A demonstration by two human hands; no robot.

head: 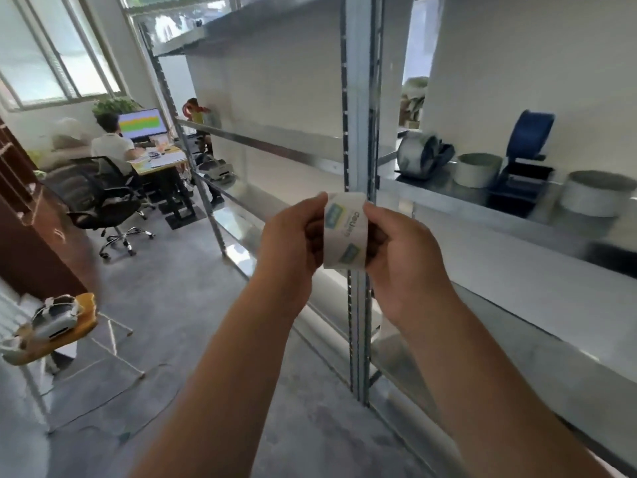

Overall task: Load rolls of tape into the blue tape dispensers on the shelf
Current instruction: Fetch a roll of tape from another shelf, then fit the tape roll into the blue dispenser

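Now both hands, left hand (293, 236) and right hand (403, 246), pinch tape roll (344, 231) edge-on, likely hunting tape end before loading blue dispenser (527, 157).

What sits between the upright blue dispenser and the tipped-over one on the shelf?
In the head view, one loose tape roll stands between the upright dispenser and the tipped one.

the floor (179, 319) was grey concrete, and the walls (537, 63) were plain white. daylight came through a wide window (51, 53) at the upper left. below it a desk (162, 160) carried a lit monitor (141, 124), with a person (113, 146) seated there and a black office chair (100, 198) just behind. a green plant (113, 105) stood near the sill. metal shelving (358, 132) rose through the middle and ran off right. a small yellow-topped table (82, 322) stood at the lower left, beside a dark wooden cabinet (31, 243).
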